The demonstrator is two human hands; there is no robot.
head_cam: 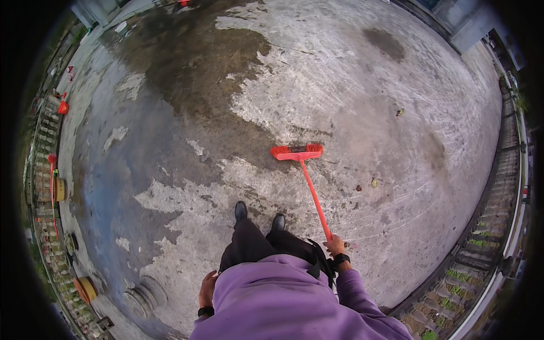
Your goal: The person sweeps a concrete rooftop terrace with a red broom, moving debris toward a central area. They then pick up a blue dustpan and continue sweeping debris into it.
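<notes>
A push broom with a red plastic head (pixel 299 154) and a long red handle lies ahead of my feet, its bristles against the partly wet concrete floor (pixel 365 140). My right hand (pixel 335 245), with a black band at the wrist, is closed around the upper part of the handle. Down beside my left hip hangs my left hand (pixel 208 285), also with a dark wristband; its fingers are partly hidden by the purple top, and no held object shows. Several small dry leaves (pixel 374 182) lie to the right of the broom.
Dark wet patches (pixel 204 63) spread ahead and left. Balustrades line both sides. Along the left one stand yellowish pots (pixel 86 290), a red-headed long-handled tool (pixel 52 159) and a red object (pixel 63 107). Round stone-like pieces (pixel 138 299) sit at lower left.
</notes>
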